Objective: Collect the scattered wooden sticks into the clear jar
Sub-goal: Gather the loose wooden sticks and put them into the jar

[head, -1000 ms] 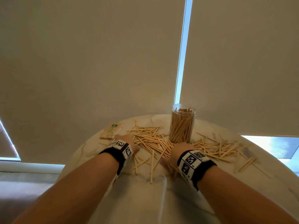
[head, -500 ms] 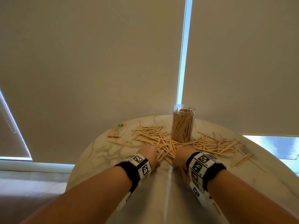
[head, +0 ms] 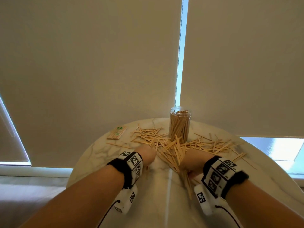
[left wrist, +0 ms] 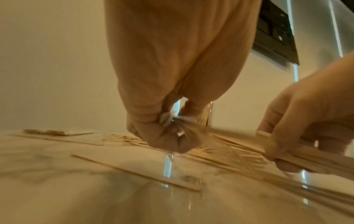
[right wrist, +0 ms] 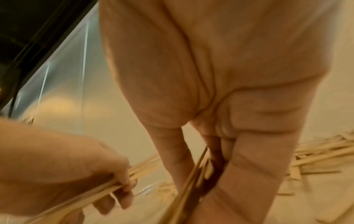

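Wooden sticks [head: 177,143] lie scattered across the middle of the round marble table [head: 102,155], heaped around the foot of the clear jar [head: 180,124]. Jar upright at the far edge, already packed with sticks. Right hand [head: 192,162], fingers curled, grips a bundle of sticks at the near edge of the heap. Left hand [head: 147,154] just beside it, fingers curled round a few sticks too. Small packet of sticks [head: 117,132] lies apart, far left.
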Demonstrator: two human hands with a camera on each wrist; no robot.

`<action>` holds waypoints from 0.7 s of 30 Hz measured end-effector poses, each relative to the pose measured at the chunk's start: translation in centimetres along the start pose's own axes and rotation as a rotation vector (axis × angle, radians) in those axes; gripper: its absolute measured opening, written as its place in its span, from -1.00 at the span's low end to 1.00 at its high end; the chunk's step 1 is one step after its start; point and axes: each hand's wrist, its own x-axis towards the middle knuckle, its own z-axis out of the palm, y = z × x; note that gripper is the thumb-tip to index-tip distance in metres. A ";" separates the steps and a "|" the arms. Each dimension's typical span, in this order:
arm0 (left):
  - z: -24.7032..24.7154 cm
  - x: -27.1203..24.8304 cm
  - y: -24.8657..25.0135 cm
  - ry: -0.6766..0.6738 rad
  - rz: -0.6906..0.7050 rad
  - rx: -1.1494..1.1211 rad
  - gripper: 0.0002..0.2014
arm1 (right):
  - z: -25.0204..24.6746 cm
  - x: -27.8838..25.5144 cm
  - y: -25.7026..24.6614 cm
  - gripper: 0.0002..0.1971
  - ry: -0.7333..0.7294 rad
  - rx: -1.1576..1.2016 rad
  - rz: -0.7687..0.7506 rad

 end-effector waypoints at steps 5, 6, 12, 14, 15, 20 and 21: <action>0.6 0.5 -0.5 -0.004 -0.085 -0.604 -0.73 | -0.1 -0.9 0.9 -0.81 -0.049 0.254 -0.070; 0.7 0.5 -0.4 0.020 -0.106 -0.688 -0.76 | 0.2 -1.1 0.7 -0.87 -0.036 0.286 -0.078; 1.6 0.9 0.8 -0.009 0.018 -0.886 -0.15 | 1.4 -1.5 -1.2 -0.84 0.042 0.295 -0.238; 2.0 1.3 1.0 -0.053 0.101 -0.939 -0.28 | 1.7 -1.5 -2.3 -0.82 0.043 0.281 -0.303; 2.2 1.6 1.1 -0.060 0.132 -0.987 -0.43 | 1.8 -1.4 -2.8 -0.82 0.061 0.255 -0.332; 2.7 3.8 1.5 0.084 0.090 -1.114 -0.63 | 1.7 1.1 -3.7 -0.85 0.178 0.249 -0.442; 2.6 4.4 1.2 0.117 0.076 -1.145 -0.61 | 1.5 1.7 -3.7 -0.82 0.203 0.257 -0.445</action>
